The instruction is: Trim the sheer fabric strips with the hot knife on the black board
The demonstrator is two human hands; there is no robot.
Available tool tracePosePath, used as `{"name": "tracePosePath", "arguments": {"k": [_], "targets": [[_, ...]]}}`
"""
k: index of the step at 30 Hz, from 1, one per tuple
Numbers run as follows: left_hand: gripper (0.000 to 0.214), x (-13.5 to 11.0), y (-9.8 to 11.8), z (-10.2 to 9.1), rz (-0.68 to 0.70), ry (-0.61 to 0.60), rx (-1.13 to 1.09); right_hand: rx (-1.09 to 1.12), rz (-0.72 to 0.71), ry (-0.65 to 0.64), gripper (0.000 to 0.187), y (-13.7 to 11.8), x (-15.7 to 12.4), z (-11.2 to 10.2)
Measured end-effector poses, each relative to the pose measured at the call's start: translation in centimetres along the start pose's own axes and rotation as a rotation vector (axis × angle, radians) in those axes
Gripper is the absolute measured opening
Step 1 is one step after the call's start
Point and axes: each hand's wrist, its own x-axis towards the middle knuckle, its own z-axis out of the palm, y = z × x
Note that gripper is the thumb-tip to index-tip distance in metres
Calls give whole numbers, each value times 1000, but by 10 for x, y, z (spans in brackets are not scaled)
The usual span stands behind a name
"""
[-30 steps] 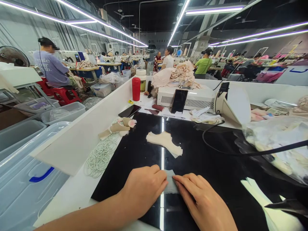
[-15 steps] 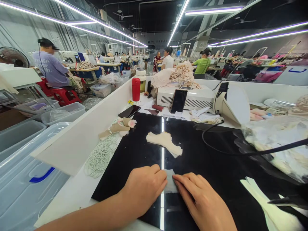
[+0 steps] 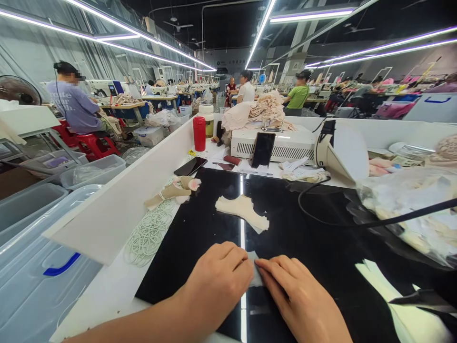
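Note:
On the glossy black board (image 3: pixel 185 247), a small piece of thin, whitish see-through fabric (image 3: pixel 256 280) lies between my hands. My left hand (image 3: pixel 221 278) is closed, its curled fingertips pinching the left side and covering much of the piece. Fingers together, my right hand (image 3: pixel 300 293) holds the right edge with thumb and fingertips. Farther up the board rests a stack of cream fabric cutouts (image 3: pixel 241 209), touched by neither hand. More pale cut pieces (image 3: pixel 410 309) lie at the lower right, beside a dark pointed object that I cannot make out.
Pale green elastic loops (image 3: pixel 148 236) and a tied beige bundle (image 3: pixel 169 192) lie along the left wall. A black cable (image 3: pixel 374 222) crosses the right side near a clear plastic bag (image 3: pixel 410 200). Behind stand a red bottle (image 3: pixel 199 133), a phone (image 3: pixel 263 149) and a lamp (image 3: pixel 342 150).
My left hand has slid slightly right, closer to my right hand, covering more of the thin fabric. My right hand stays almost in place. The view has shifted slightly.

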Motion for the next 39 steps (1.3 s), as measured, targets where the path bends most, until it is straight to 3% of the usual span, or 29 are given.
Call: {"name": "tracePosePath", "arguments": {"k": [4,39], "targets": [[23,-2,5,4,88,2,-65,-3,-20,17,44,0,2,-1],[29,-11,5,17,100,-24,-13,17,-33,12,45,2,-1,-1]]}}
